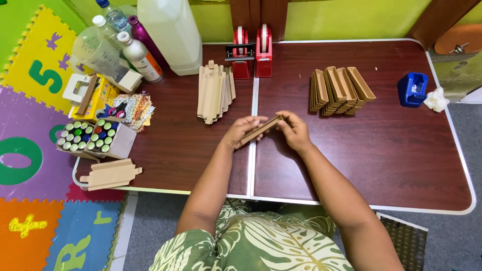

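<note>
My left hand [239, 132] and my right hand [294, 130] together hold a narrow tan cardboard piece [261, 129] just above the middle of the dark brown folding table [381, 150]. Both sets of fingers pinch its ends. Behind the hands, left of the table's centre seam, lies a stack of flat cardboard blanks [216, 92]. To the right rear, a row of folded tan cardboard trays [340, 90] leans together.
Two red tape dispensers [250, 52] stand at the back. A blue tape dispenser [412, 89] and crumpled tissue [436, 99] sit far right. Bottles, a white jug [170, 32], a box of markers [93, 138] and flat cardboard [110, 174] crowd the left. Foam mats cover the floor.
</note>
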